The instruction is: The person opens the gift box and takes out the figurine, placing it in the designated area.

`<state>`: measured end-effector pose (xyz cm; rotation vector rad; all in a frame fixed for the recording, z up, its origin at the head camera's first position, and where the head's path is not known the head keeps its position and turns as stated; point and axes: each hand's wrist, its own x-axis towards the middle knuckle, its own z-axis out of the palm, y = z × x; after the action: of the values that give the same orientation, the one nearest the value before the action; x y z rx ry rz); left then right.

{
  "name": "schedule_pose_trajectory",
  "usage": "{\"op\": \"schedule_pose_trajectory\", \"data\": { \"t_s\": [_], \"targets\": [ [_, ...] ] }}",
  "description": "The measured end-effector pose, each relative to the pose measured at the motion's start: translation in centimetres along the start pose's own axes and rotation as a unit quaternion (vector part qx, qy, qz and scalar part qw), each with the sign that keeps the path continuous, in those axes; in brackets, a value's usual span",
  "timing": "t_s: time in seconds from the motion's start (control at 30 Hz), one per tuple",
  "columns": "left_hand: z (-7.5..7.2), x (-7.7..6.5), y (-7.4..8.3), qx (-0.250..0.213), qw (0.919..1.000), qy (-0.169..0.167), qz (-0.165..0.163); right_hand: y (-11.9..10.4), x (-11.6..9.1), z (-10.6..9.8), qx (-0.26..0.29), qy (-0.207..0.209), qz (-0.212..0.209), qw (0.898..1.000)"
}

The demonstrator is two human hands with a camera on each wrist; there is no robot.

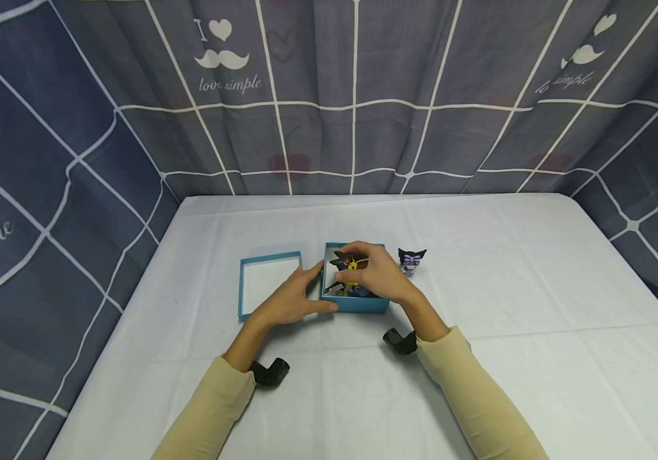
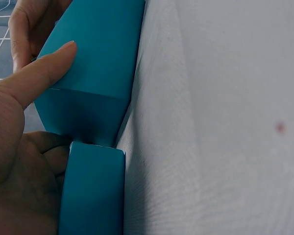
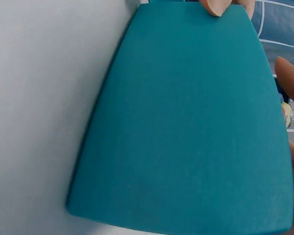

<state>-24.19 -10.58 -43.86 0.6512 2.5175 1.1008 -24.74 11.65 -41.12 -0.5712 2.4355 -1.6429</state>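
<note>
A blue open-topped box [image 1: 358,305] stands on the table with several small figurines inside. My left hand [image 1: 291,299] holds its left front corner, thumb on the front wall and fingers along the left side. Over the box, my right hand [image 1: 383,273] reaches in from the right, with thumb and fingers around a black-and-yellow figurine [image 1: 353,264]. My right fingertips are partly hidden behind that figurine. In the right wrist view the blue box wall [image 3: 181,117] fills most of the picture, with the thumb [image 3: 291,81] at its upper edge.
A shallow blue-rimmed lid [image 1: 268,257], white inside, lies left of the box, close to my left hand. To the right of the box stands a small black-and-purple figurine [image 1: 411,260]. White cloth [image 1: 507,275] covers the table, and gridded curtains [image 1: 317,140] surround it.
</note>
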Motion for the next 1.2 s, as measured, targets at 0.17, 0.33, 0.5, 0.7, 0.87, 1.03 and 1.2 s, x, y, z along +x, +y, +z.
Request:
{"op": "schedule_pose_trajectory", "data": {
  "t_s": [0.17, 0.33, 0.5, 0.7, 0.87, 1.03, 1.2],
  "targets": [
    [-0.02, -0.04, -0.08, -0.001, 1.0, 0.0, 0.002, 0.17, -0.09, 0.15, -0.003, 0.025, 0.003, 1.0],
    [-0.03, -0.05, -0.05, 0.0, 1.0, -0.001, -0.001, 0.37, -0.23, 0.23, 0.004, 0.041, -0.006, 0.999],
    [-0.03, -0.07, 0.01, 0.0, 1.0, 0.001, -0.005, 0.43, -0.33, 0.28, 0.023, 0.047, -0.02, 0.998],
    [0.04, -0.04, -0.08, -0.001, 1.0, 0.004, -0.003, 0.58, -0.46, 0.29, 0.048, 0.071, -0.022, 0.996],
    [0.12, 0.02, -0.13, 0.0, 1.0, 0.002, -0.005, 0.55, -0.63, 0.26, 0.067, 0.083, -0.026, 0.994],
    [0.17, 0.03, -0.2, 0.002, 1.0, 0.001, -0.005, 0.71, -0.64, 0.37, 0.078, 0.103, -0.033, 0.991],
    [0.21, 0.03, -0.19, 0.001, 1.0, 0.003, -0.006, -0.18, -0.98, 0.27, 0.1, 0.134, -0.032, 0.985]
  ]
}}
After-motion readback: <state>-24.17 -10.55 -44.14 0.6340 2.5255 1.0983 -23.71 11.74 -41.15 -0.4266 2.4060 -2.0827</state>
